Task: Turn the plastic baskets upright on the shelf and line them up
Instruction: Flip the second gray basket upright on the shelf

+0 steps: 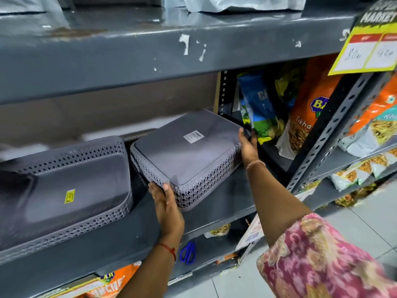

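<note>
Two grey perforated plastic baskets are on the dark grey shelf point(214, 198). The right basket point(184, 151) is upside down and tilted, its flat bottom with a white label facing up. My left hand point(166, 203) grips its near corner, thumb on the bottom edge. My right hand point(249, 145) holds its far right side, fingers behind the rim. The left basket point(71, 190) rests with its open side toward me, a yellow sticker on its inner floor. Its left part is blurred.
Snack bags point(300, 117) fill the bay to the right, behind a perforated upright post point(335, 130). A shelf board point(150, 61) runs overhead. A yellow price card point(369, 48) hangs at top right. Blue scissors point(188, 252) lie on the lower shelf.
</note>
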Demonstrator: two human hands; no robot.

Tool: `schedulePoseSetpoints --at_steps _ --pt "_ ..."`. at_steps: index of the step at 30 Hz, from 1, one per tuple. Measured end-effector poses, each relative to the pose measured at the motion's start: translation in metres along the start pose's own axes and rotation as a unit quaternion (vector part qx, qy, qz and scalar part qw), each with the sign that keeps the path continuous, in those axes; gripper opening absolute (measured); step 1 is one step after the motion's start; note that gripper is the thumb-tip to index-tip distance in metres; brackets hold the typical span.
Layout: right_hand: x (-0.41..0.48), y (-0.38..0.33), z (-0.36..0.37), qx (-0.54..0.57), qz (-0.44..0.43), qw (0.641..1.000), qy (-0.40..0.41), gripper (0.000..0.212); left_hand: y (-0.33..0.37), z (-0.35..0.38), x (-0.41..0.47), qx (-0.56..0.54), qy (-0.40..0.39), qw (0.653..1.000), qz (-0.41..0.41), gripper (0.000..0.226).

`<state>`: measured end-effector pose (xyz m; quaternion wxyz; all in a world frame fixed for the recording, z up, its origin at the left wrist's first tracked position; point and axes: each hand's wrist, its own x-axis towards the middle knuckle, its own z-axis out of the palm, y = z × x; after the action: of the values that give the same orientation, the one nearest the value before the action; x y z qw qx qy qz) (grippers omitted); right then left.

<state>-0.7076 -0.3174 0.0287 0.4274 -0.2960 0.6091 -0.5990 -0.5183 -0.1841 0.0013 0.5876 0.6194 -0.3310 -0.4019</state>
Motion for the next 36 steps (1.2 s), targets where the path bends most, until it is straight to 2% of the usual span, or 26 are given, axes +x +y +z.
schedulePoseSetpoints --at_steps 1,4,8,11,14,18,21,24,26,29,31,36 --pt "-0.002 -0.002 -0.001 0.006 -0.001 1.0 0.004 0.083 0.0 0.0 0.0 -0.002 0.003 1.0 0.002 0.066" --pt "-0.007 -0.003 -0.006 -0.002 -0.016 0.999 0.033 0.087 0.006 -0.002 -0.001 -0.014 0.016 1.0 -0.004 0.056" --pt "-0.019 -0.015 -0.014 -0.12 -0.043 0.99 0.057 0.074 0.021 -0.01 0.003 -0.015 0.045 0.999 -0.016 0.057" --pt "-0.028 -0.029 -0.019 -0.149 -0.108 0.979 0.087 0.064 0.038 -0.016 0.0 -0.026 0.068 0.997 -0.014 0.061" --pt "-0.041 -0.052 -0.022 -0.171 -0.128 0.973 0.086 0.062 0.062 -0.021 -0.003 -0.041 0.089 0.995 -0.029 0.063" --pt "-0.051 -0.09 -0.023 -0.198 -0.183 0.954 0.133 0.061 0.096 -0.032 0.004 -0.164 0.102 0.981 0.018 0.063" --pt "-0.055 -0.105 -0.022 -0.109 -0.246 0.953 0.141 0.052 0.111 -0.041 0.013 -0.16 0.119 0.979 0.048 0.066" --pt "-0.058 -0.103 -0.02 0.002 -0.245 0.959 0.14 0.046 0.108 -0.047 0.026 -0.168 0.093 0.98 0.054 0.067" --pt "-0.056 -0.09 -0.019 -0.004 -0.207 0.971 0.124 0.052 0.096 -0.049 0.03 -0.157 0.07 0.983 0.058 0.062" --pt "-0.054 -0.062 -0.018 0.013 -0.126 0.991 0.051 0.054 0.079 -0.049 0.03 -0.123 0.056 0.989 0.062 0.057" --pt "-0.053 -0.05 -0.019 0.021 -0.109 0.993 0.025 0.053 0.074 -0.045 0.028 -0.101 0.058 0.992 0.055 0.057" --pt "-0.049 -0.06 -0.019 0.051 -0.15 0.984 0.087 0.047 0.085 -0.043 0.04 -0.123 0.034 0.99 0.055 0.065"
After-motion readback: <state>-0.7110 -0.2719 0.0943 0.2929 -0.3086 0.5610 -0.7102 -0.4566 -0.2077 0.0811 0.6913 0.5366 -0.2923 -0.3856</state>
